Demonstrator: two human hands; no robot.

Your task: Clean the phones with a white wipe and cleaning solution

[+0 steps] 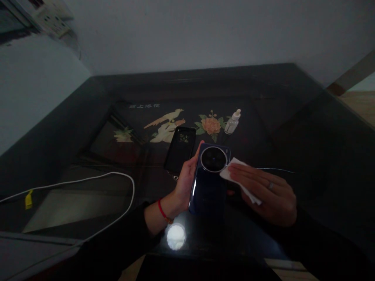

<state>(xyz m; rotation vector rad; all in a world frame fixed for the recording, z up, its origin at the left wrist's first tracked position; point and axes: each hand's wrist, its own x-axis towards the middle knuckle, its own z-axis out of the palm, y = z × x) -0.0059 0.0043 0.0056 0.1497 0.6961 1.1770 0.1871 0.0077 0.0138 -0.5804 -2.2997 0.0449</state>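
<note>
Handheld phone above a dark, glossy counter [293, 128], seen from the wearer's head. The dark blue, glossy rectangular smartphone [208, 189], taken here as the landmark, lies in the left hand [185, 183], its back facing the viewer and its large, round, metal-rimmed black camera module [213, 159] at the far end. The fingers of the left hand are closed about the phone along its left edge; whether the near end touches the counter cannot be told. A red cord bracelet [161, 209] encircles the left wrist. To the right of the phone, the right hand [272, 195], which wears a silver-coloured ring [270, 186], holds a folded white sheet of tissue or cloth [227, 174]; its fingers lie close together over the sheet, one corner of which overlaps the lower right of the camera module. Contact beneath that corner cannot be judged.

Beyond the phone and to its left rests a black, rectangular phone case [180, 150]. Beyond the phone and to its right stands a small clear bottle with a white dropper cap [231, 125]. Farther than the phone, the counter bears a pale bird figure [166, 118] and a pink flower figure with green leaves [212, 125]. Well to the phone's left curves a white cable [113, 172] with a yellow tag [28, 199].
</note>
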